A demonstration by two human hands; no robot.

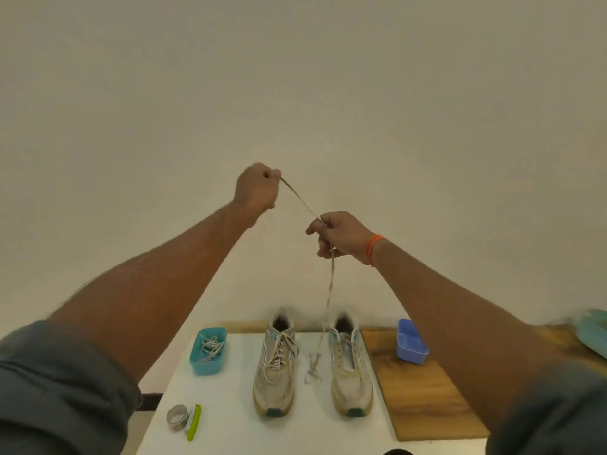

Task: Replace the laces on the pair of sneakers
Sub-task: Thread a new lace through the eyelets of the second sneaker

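Two worn white sneakers stand side by side on a white table [230, 431], toes toward me. The left sneaker [275, 366] is laced. The right sneaker [349, 369] has no lace in its eyelets. Both my hands are raised high above the shoes. My left hand [258, 190] is shut on one end of a grey lace [330, 290]. My right hand [341, 234] pinches the same lace lower down. From there the lace hangs down, and its tail lies in a heap between the two sneakers.
A teal tub [221, 362] with several laces stands left of the shoes. A blue tub [410, 346] sits on a wooden board [427, 399] at the right. A tape roll [177, 418] and a green tool [194, 421] lie at front left. A wall rises behind the table.
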